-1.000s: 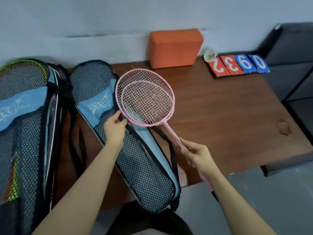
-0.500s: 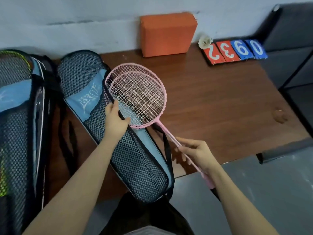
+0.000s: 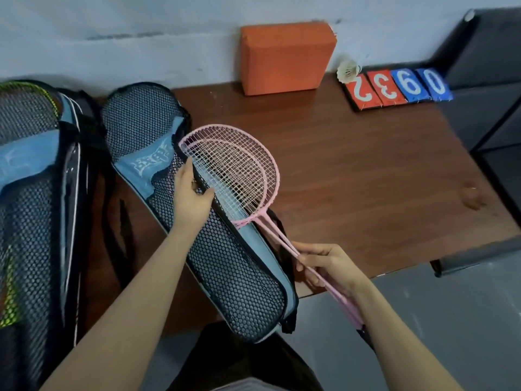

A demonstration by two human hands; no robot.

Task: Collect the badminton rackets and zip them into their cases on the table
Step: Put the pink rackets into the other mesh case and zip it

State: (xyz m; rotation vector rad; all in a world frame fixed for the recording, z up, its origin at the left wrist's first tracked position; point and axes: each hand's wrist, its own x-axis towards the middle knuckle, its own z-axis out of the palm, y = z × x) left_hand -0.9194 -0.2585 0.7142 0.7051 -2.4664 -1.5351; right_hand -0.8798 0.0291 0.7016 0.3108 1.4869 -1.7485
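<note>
Two pink badminton rackets (image 3: 242, 170) lie stacked, their heads partly slid under the open edge of a blue and black mesh racket case (image 3: 225, 266) that lies slanted on the brown table (image 3: 366, 179). My right hand (image 3: 329, 266) grips both pink shafts near the table's front edge. My left hand (image 3: 191, 196) holds the case's black zipper edge up beside the racket heads. A second, larger case (image 3: 31, 193) on the left holds a green-framed racket.
An orange block (image 3: 284, 56) stands against the wall at the back. A shuttlecock (image 3: 348, 71) and a red and blue score flip board (image 3: 397, 88) sit at the back right. A dark bench (image 3: 490, 80) is right of the table.
The pink racket heads have moved left and down, sliding under the case's raised edge. My left hand shifted along the zipper edge, and my right hand pushed the shafts toward the case.
</note>
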